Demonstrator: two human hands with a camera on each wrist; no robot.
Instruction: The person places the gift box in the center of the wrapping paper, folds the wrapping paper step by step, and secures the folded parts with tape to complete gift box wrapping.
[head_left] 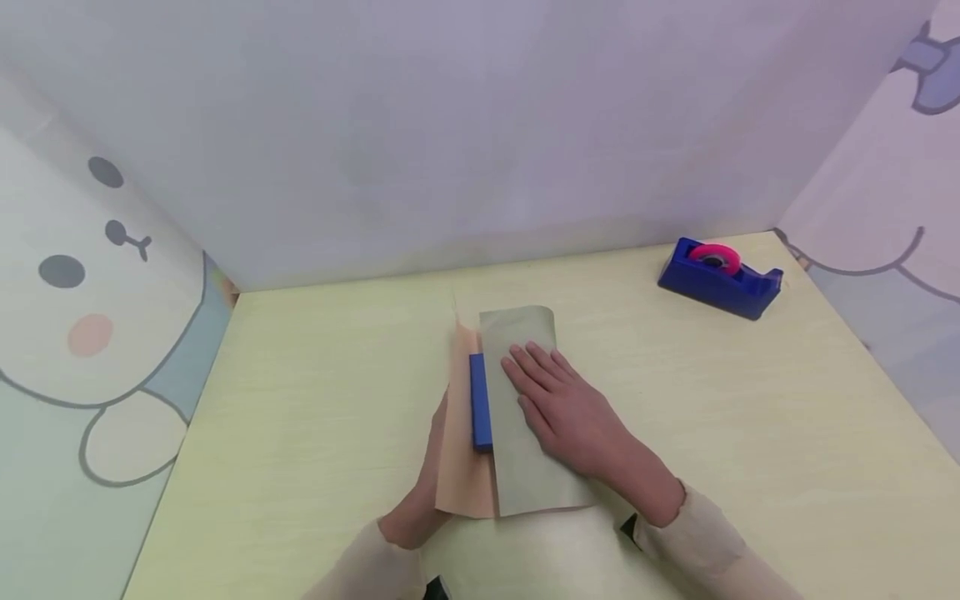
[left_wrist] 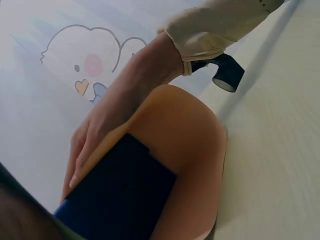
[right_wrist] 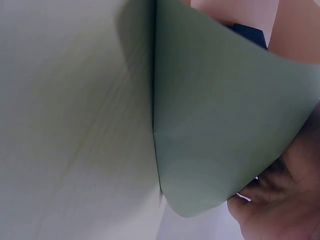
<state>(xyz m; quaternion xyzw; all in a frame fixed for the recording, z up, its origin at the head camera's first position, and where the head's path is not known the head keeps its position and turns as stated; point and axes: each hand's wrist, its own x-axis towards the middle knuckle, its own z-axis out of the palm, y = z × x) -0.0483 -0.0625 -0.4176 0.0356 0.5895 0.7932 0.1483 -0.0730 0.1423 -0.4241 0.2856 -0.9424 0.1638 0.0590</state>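
Observation:
A sheet of paper (head_left: pixel 528 467), grey-green outside and orange-tan inside, is folded around a blue box (head_left: pixel 481 408). The box shows as a narrow strip between two raised flaps, and its dark end (left_wrist: pixel 125 190) shows inside the curved paper in the left wrist view. My right hand (head_left: pixel 577 417) lies with its fingers extended on the right flap, pressing it over the box. My left hand (head_left: pixel 429 492) stands on edge behind the left flap (head_left: pixel 459 450), against its outer side. The paper hides most of my left fingers, but the visible side of the hand looks straight.
A blue tape dispenser (head_left: pixel 716 287) with a pink tape core stands at the back right of the pale wooden table (head_left: pixel 322 400). Behind the table rises a plain whitish wall (head_left: pixel 420 142). Panels with cartoon animals flank both sides.

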